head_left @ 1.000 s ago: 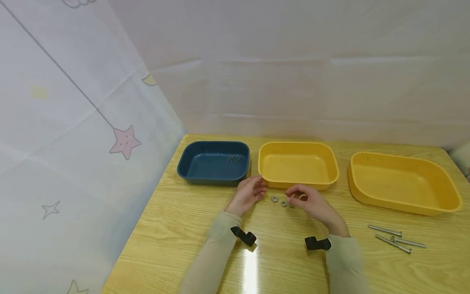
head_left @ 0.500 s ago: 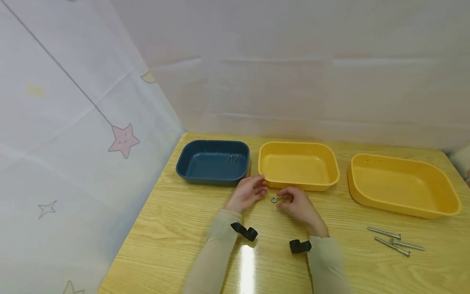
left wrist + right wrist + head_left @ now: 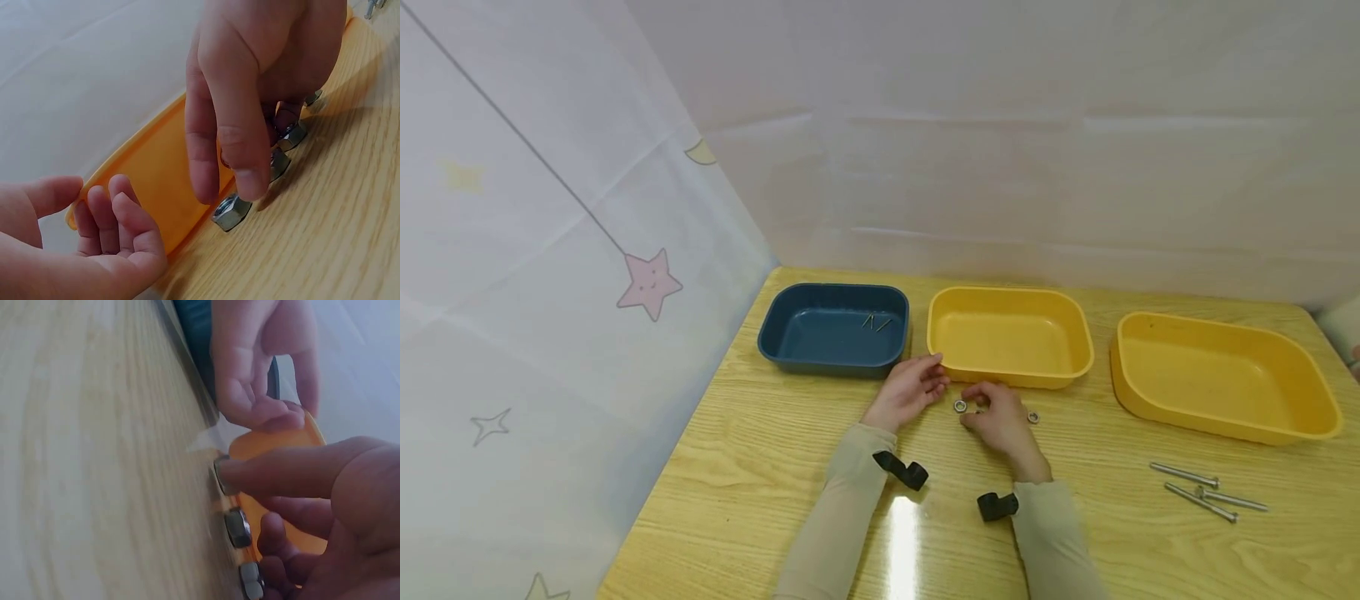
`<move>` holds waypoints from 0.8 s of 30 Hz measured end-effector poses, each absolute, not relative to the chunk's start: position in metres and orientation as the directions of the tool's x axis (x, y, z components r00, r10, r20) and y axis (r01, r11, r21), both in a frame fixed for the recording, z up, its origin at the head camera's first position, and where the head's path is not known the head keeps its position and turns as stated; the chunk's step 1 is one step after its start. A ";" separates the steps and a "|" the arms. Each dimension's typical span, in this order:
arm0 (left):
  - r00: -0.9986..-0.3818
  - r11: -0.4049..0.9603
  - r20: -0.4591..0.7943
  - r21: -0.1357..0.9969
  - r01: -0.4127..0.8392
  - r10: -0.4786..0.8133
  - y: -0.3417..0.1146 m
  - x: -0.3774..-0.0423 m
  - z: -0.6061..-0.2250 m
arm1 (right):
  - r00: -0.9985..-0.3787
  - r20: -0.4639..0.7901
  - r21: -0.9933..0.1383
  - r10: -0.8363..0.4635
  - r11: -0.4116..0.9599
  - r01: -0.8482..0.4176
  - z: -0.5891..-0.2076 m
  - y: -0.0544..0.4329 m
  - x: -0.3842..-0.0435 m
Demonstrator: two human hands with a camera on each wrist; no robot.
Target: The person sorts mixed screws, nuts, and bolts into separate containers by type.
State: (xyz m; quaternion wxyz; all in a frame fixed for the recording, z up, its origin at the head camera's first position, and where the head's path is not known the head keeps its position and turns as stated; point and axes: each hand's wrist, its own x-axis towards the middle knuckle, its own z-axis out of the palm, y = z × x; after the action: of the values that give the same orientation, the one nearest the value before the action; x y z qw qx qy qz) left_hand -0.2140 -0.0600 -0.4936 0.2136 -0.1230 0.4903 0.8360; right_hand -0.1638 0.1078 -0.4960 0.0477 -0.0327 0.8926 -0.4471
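Note:
My left hand (image 3: pixel 908 392) pinches the near left corner of the middle yellow bin (image 3: pixel 1010 373), its fingertips on both sides of the rim in the left wrist view. Several hex nuts lie in a row on the table in front of that bin. Over the row is my right hand (image 3: pixel 1002 421), thumb and forefinger extended and apart around the leftmost nut (image 3: pixel 960 407). The thumb tip overlaps this nut (image 3: pixel 231 212) in both wrist views. Behind the fingers, other nuts (image 3: pixel 292 135) are partly hidden. One nut (image 3: pixel 1033 417) shows to the right of the hand.
A dark blue bin (image 3: pixel 833 367) at the left holds a few thin brass-coloured pieces (image 3: pixel 883 326). Another yellow bin (image 3: pixel 1225 425) stands at the right. In front of it lie three long bolts (image 3: pixel 1185 475). White cloth (image 3: pixel 962 167) hangs behind the wooden table (image 3: pixel 737 483).
My right hand has moved left along the row of nuts to the leftmost one, uncovering a nut on its right side. The left hand stays at the bin's corner.

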 end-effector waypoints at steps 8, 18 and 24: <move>-0.871 -0.444 -0.424 0.750 -0.491 0.246 -0.060 -0.215 -0.495 | -0.996 -0.069 -0.736 -0.054 0.677 0.014 -0.497 0.101 -0.163; -0.869 -0.448 -0.417 0.745 -0.494 0.265 -0.062 -0.215 -0.496 | -0.994 -0.097 -0.727 -0.045 0.685 0.040 -0.498 0.100 -0.164; -0.872 -0.448 -0.415 0.748 -0.490 0.261 -0.061 -0.215 -0.495 | -0.995 -0.089 -0.722 -0.053 0.692 0.028 -0.498 0.100 -0.165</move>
State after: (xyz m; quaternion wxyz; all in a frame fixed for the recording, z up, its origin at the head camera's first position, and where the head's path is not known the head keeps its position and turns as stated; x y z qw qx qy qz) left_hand -0.2151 -0.0613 -0.4953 0.2229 -0.1206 0.4759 0.8422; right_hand -0.1646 0.1002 -0.4981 0.0515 -0.0068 0.9183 -0.3925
